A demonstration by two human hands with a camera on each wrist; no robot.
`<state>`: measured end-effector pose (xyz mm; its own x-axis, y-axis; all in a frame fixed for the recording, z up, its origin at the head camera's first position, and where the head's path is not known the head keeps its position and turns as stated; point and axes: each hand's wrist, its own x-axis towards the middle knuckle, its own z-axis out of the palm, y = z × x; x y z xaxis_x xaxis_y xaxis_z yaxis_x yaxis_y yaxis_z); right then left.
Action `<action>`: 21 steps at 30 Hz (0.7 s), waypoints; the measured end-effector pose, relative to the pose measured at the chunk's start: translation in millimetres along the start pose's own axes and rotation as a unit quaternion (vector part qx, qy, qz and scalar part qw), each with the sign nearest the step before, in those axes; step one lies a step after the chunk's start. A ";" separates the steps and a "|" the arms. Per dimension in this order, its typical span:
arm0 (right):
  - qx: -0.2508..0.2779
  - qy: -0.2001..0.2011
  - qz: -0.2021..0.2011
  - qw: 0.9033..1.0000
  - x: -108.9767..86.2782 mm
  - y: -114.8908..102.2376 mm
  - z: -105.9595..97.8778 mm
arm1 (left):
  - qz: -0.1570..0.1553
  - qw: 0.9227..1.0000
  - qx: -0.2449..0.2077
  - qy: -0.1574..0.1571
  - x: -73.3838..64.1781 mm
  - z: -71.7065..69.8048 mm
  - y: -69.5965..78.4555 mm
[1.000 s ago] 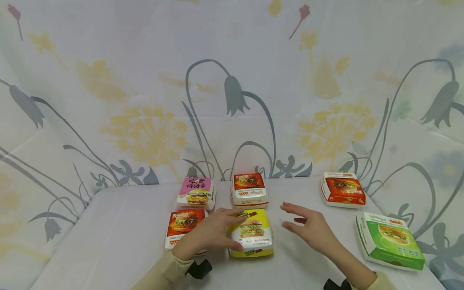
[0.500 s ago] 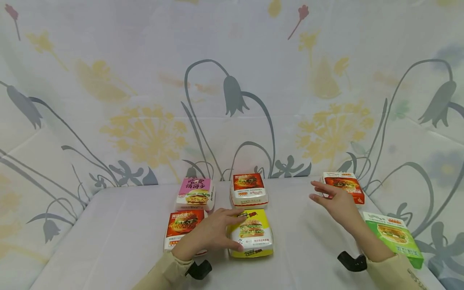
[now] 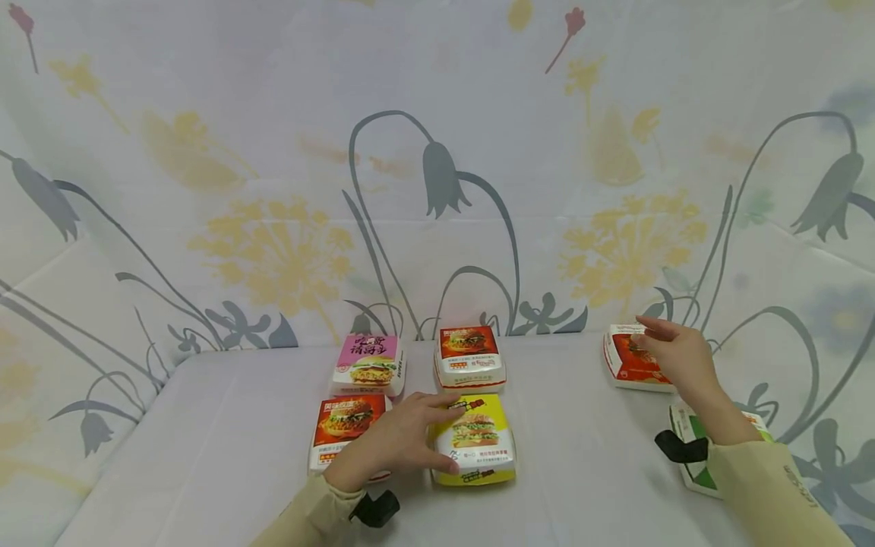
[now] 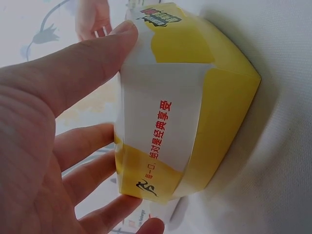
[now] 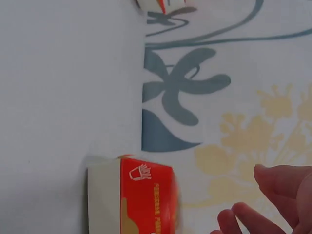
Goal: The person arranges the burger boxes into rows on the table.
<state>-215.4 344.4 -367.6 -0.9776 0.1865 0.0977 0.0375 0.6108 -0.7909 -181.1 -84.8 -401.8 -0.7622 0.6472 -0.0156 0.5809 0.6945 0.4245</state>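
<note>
In the head view my left hand rests on the left part of a yellow burger box, fingers spread over its top. The left wrist view shows the thumb on one corner of that yellow box and the fingertips along its edge. My right hand hovers over a red burger box at the back right, covering its right part. From the right wrist, this red box stands apart from the loosely bent fingers. A green burger box is mostly hidden under the right forearm.
A pink burger box and a red-and-white one stand at the back. Another red-and-white box lies beside my left wrist. A flower-printed cloth rises behind the white table.
My right hand has moved right and away from me, from beside the yellow box to over the red box at the back right. The left hand has stayed on the yellow box.
</note>
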 end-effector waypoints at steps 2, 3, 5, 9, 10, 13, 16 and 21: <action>-0.005 0.003 0.018 1.000 5.6 6.1 -3.1 | 0.001 1.000 -0.001 0.000 -0.3 -0.3 -0.2; -0.010 0.003 0.026 1.000 7.9 9.3 -4.2 | 0.001 1.000 -0.002 0.000 -0.3 -0.3 -0.5; -0.025 0.005 0.043 0.999 12.1 15.8 -6.3 | 0.002 1.000 -0.001 0.000 -0.3 -0.1 -0.7; -0.061 0.003 0.082 0.995 17.6 25.3 -9.3 | 0.001 1.000 -0.002 -0.001 -0.1 0.0 -0.6; -0.070 0.000 0.090 0.993 18.1 26.6 -10.0 | 0.001 1.000 -0.003 -0.001 -0.1 -0.1 -0.5; -0.088 -0.014 0.112 0.990 18.5 29.4 -11.6 | -0.001 1.000 -0.006 -0.003 -0.5 -0.3 0.1; -0.097 -0.023 0.120 0.988 17.7 31.3 -12.3 | -0.004 1.000 -0.008 -0.005 -0.9 -0.3 0.6; -0.098 -0.022 0.111 0.989 16.9 34.3 -11.4 | -0.007 1.000 -0.009 -0.006 -1.2 -0.5 1.1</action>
<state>-228.3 377.3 -386.2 -0.9485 0.3020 -0.0960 0.2884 0.6972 -0.6563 -179.6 -85.0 -400.8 -0.7660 0.6420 -0.0328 0.5656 0.6974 0.4401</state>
